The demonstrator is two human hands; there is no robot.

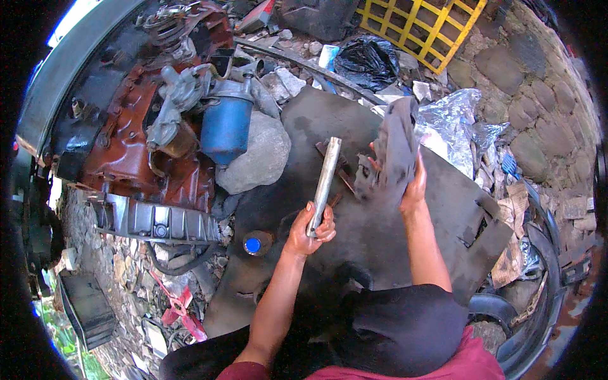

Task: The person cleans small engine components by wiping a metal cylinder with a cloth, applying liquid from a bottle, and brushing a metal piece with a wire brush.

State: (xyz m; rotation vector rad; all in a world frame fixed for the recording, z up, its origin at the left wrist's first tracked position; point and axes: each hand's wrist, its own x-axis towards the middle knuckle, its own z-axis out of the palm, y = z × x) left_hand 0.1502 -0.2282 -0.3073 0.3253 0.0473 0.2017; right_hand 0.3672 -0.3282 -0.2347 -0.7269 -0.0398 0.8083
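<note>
My left hand [306,232] grips the lower end of a silvery metal rod or tube [326,183], which points up and away from me. To the right, my right hand [414,187] holds a crumpled dark grey cloth [396,147] from its right side; most of the fingers are hidden by the fabric. Both hands are above a dark, stained mat [380,251]. Behind the rod lies a thin rusty metal strip [349,176]. A bottle with a blue cap [252,245] stands left of my left wrist.
A brown engine block [133,166] with a blue filter canister [227,128] sits at left, beside a large grey stone [266,156]. Farther off are a black plastic bag [368,61], a yellow grid [418,28] and clear plastic [449,123]. Black hose [544,256] curves at right.
</note>
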